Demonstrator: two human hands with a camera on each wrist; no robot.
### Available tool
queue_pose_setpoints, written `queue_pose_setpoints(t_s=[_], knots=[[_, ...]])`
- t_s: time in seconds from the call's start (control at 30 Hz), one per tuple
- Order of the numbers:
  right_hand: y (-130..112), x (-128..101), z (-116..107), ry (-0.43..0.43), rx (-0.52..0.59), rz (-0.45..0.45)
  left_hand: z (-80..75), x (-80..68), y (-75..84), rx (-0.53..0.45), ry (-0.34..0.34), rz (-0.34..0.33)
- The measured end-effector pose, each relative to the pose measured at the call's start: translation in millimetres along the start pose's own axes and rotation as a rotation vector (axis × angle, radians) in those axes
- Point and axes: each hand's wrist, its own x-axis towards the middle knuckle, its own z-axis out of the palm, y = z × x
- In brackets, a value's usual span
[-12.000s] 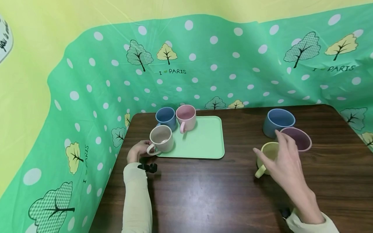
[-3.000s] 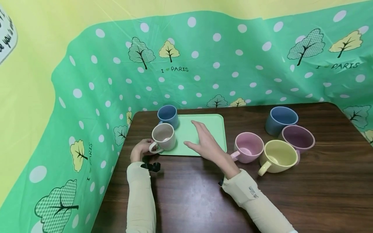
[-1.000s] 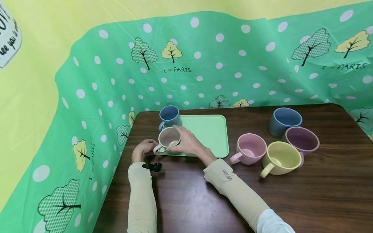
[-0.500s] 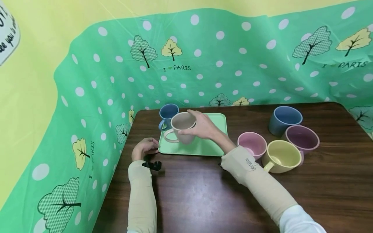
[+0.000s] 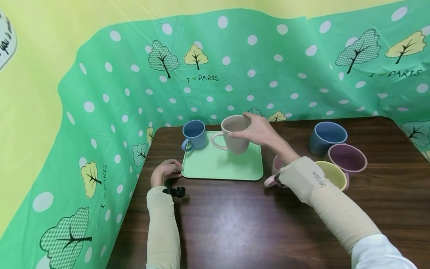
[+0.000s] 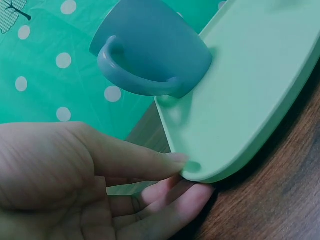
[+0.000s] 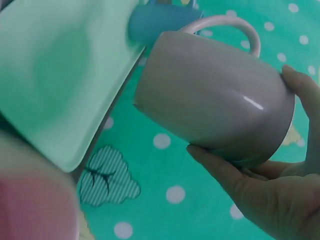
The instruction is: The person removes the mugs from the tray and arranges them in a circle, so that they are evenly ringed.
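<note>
Right hand grasps beige mug by the rim, held in the air over the green tray; left hand steadies the tray's corner.

The right hand (image 5: 260,131) has fingers and thumb curled over the rim of the beige mug (image 5: 235,137), which hangs directly under the palm, upright, handle turned away from the hand towards the blue mug (image 5: 194,134). The green tray (image 5: 215,166) lies below the mug, not touching it. The blue mug stands at the tray's far corner, on the handle side. The left hand (image 5: 164,172) pinches the tray's near corner, thumb on top, fingers under the edge. Behind the right forearm, on the brown table (image 5: 235,224), stand a pink mug (image 5: 273,175), yellow mug (image 5: 330,177), purple mug (image 5: 347,158) and dark blue mug (image 5: 327,137).
</note>
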Motion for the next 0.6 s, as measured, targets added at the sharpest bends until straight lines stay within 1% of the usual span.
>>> queue_pose_setpoints(t_s=[0.13, 0.43, 0.6], knots=[[10.3, -3.7, -13.6, 0.01, -0.008, 0.054, 0.3, 0.3, 0.1, 0.008, -0.009, 0.015], [31.0, -15.1, -35.9, 0.02, -0.069, 0.09, 0.4, -2.2, 1.5, 0.019, -0.016, 0.014], [44.1, -15.6, -46.0, 0.003, -0.084, 0.12, 1.2, -3.2, 2.3, 0.015, -0.011, 0.018]])
